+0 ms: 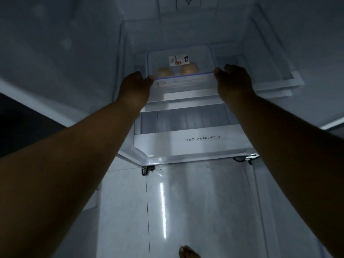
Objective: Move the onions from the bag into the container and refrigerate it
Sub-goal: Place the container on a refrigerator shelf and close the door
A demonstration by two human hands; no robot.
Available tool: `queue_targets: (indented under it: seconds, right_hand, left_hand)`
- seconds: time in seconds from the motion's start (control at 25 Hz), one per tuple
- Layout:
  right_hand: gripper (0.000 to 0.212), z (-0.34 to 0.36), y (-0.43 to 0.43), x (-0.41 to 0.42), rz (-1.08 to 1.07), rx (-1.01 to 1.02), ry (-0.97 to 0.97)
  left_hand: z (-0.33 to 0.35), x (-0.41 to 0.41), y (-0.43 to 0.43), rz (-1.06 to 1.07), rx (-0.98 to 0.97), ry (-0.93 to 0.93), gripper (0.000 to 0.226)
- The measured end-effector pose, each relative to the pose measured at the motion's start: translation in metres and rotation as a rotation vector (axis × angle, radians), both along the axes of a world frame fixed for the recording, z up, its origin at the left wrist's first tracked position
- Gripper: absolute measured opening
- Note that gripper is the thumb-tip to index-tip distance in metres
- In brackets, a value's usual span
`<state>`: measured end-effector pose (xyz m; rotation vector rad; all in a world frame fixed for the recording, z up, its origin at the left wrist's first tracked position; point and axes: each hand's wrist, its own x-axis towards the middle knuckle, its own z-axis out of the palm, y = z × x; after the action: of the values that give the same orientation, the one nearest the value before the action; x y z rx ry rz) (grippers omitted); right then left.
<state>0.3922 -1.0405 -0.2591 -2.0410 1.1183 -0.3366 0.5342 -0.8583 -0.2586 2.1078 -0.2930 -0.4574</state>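
clear plastic with a blue rim made up the container (181, 62), which sat lidded on a shelf (183, 98) inside the open fridge (270, 58), with two pale brown onions (177, 70) showing through its near wall and a small white label (179, 61) on the lid. the left hand (136, 88) was clasped on the container's near left corner, its fingers curled onto the rim, and the right hand (233, 81) gripped the near right corner in the same way. bare shelf lay free on both sides of the container, more of it to the right, and the box's near edge stood close to the shelf's front lip. whether its base rested fully on the shelf could not be told. both forearms reached in from the lower corners of the view. below the shelf a white drawer (195, 144) marked "moisture shield" stuck out toward the person. beneath it the tiled floor (186, 211) was pale and glossy, with one bright streak of reflected light, and bare toes (188, 252) showed at the bottom edge. the fridge walls were white and dim, and the whole scene was dark and bluish
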Motion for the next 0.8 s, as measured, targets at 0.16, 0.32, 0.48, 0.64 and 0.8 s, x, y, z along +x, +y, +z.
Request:
queue_targets:
  seconds: [0.16, 0.32, 0.48, 0.64, 0.8]
  right_hand:
    - [0.035, 0.022, 0.048, -0.072, 0.026, -0.044, -0.070]
    - [0.055, 0.068, 0.123, -0.155, -0.001, 0.018, -0.092]
    - [0.055, 0.133, 0.215, -0.256, -0.006, 0.051, -0.011]
    - [0.056, 0.187, 0.313, -0.370, -0.140, 0.148, 0.053]
    - [0.060, 0.221, 0.395, -0.474, -0.347, 0.195, 0.057]
  left_hand:
    - [0.017, -0.054, 0.054, -0.022, -0.085, 0.052, 0.037]
    - [0.055, -0.133, 0.116, -0.161, -0.052, 0.138, 0.053]
    - [0.116, -0.224, 0.185, -0.359, -0.007, 0.175, 0.051]
    - [0.183, -0.305, 0.237, -0.565, 0.007, 0.109, 0.047]
    - [0.238, -0.370, 0.246, -0.890, -0.048, -0.008, 0.051]
